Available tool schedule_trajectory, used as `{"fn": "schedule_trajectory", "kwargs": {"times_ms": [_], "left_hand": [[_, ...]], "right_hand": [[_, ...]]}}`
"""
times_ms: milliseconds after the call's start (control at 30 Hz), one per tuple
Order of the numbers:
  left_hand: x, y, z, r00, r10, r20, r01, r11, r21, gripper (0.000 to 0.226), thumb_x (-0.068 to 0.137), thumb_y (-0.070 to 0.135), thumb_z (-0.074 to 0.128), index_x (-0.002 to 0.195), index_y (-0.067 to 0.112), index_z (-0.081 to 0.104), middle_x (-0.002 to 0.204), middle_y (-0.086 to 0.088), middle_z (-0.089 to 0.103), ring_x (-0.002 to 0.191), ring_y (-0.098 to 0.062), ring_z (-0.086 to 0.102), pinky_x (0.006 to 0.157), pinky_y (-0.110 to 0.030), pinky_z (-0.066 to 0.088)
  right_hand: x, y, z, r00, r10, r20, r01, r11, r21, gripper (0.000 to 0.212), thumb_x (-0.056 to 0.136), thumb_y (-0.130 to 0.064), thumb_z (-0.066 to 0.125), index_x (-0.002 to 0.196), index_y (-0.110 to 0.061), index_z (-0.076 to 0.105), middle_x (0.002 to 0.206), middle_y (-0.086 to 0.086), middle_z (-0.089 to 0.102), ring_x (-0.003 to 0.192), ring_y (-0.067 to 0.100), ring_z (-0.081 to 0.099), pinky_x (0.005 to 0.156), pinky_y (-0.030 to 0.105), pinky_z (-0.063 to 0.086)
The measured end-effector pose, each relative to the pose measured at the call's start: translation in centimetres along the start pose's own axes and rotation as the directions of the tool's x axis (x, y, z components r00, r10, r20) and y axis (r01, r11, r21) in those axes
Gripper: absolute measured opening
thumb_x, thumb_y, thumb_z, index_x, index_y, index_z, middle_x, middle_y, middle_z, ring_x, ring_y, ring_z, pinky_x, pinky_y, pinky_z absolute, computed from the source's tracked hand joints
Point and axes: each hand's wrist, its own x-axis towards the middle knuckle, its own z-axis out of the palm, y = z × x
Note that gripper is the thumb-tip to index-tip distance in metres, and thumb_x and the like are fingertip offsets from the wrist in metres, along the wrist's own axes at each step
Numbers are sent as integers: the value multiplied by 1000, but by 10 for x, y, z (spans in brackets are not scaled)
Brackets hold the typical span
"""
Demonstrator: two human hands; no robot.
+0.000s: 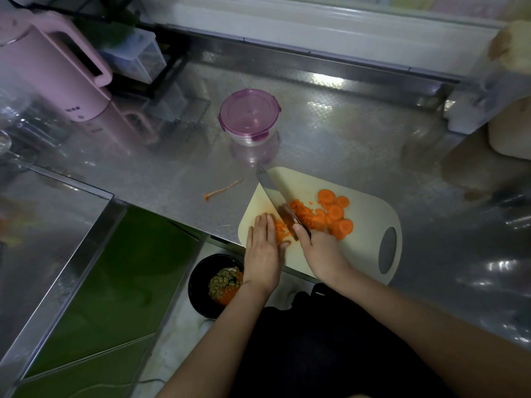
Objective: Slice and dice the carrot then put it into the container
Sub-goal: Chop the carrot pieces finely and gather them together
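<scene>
A cream cutting board [359, 248] lies at the counter's front edge. Round carrot slices [336, 211] are piled on its middle, with diced carrot [300, 211] to their left. My right hand [319, 248] grips the handle of a cleaver [273, 191], whose blade stands on the board across the diced pieces. My left hand [264, 248] lies flat with straight fingers beside the blade, against small carrot bits [280, 229]. A round container [249, 116] with a purple clip lid, closed, stands on the counter beyond the board.
A carrot tail [221, 190] lies on the steel counter [373, 133] left of the board. A pink kettle [54, 67] stands at the back left. On the floor below the counter edge is a black bin [207, 282] with scraps.
</scene>
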Motion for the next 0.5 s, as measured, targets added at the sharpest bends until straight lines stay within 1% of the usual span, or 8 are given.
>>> {"fn": "schedule_trajectory", "kwargs": {"times_ms": [100, 167, 233, 333, 400, 433, 467, 500], "left_hand": [[-2, -2, 4, 998, -36, 60, 36, 999, 14, 66, 100, 37, 26, 147, 0, -1, 156, -19, 4, 145, -28, 1, 116, -33, -6], [-1, -1, 1, 998, -43, 43, 41, 998, 43, 62, 98, 34, 16, 147, 0, -3, 157, -17, 1, 146, -27, -2, 116, -32, -8], [0, 1, 0, 998, -43, 55, 38, 996, 79, 59, 99, 31, 13, 147, 0, -1, 157, -17, 2, 146, -26, 1, 117, -33, -5], [1, 5, -3, 999, -43, -34, 46, 995, 85, 56, 97, 26, 21, 143, -6, 24, 150, -22, 26, 141, -32, 25, 116, -38, 13], [2, 4, -3, 999, -44, -12, 45, 994, 104, 50, 95, 18, 44, 138, -6, 36, 144, -23, 38, 135, -33, 37, 112, -39, 23], [2, 2, 0, 999, -36, -17, 37, 994, 105, 49, 89, 13, 56, 132, -6, 46, 136, -24, 48, 128, -33, 46, 107, -41, 33], [3, 2, 0, 999, -21, -32, 25, 993, 115, 43, 84, 10, 58, 125, -6, 55, 128, -22, 56, 120, -31, 55, 99, -41, 43], [4, 1, 0, 1000, -6, 11, 4, 991, 136, 40, 82, 9, 49, 119, -5, 60, 122, -20, 61, 113, -30, 60, 93, -40, 48]], "right_hand": [[-3, 4, 4, 1000, -4, 16, 4, 1000, -6, 57, 99, -45, 30, 102, -1, 66, 97, 17, 68, 96, 30, 61, 84, 32, 46], [-5, 4, 4, 999, 5, 31, -5, 1000, -5, 57, 99, -46, 31, 103, -2, 66, 96, 16, 67, 95, 29, 61, 84, 33, 47], [-6, 5, 5, 999, 10, 41, -10, 1000, -3, 57, 99, -46, 31, 105, -2, 66, 97, 16, 67, 95, 30, 61, 85, 34, 47], [-5, 3, 4, 998, 33, 53, -31, 999, -37, 58, 99, -47, 30, 103, -1, 65, 96, 18, 66, 94, 31, 61, 84, 35, 48], [-3, 3, 5, 997, 48, 63, -44, 997, -68, 59, 99, -48, 30, 101, -1, 65, 94, 18, 66, 92, 32, 61, 83, 36, 49], [-3, 3, 6, 997, 56, 61, -51, 995, -82, 59, 99, -48, 30, 101, -1, 65, 94, 18, 66, 92, 33, 61, 82, 37, 49], [-2, 3, 7, 996, 64, 58, -59, 994, -92, 59, 98, -48, 30, 101, 0, 65, 94, 19, 66, 91, 33, 62, 82, 37, 50], [-2, 4, 8, 996, 73, 55, -67, 993, -98, 59, 98, -48, 30, 100, 0, 64, 93, 20, 66, 91, 34, 62, 81, 37, 50]]}}
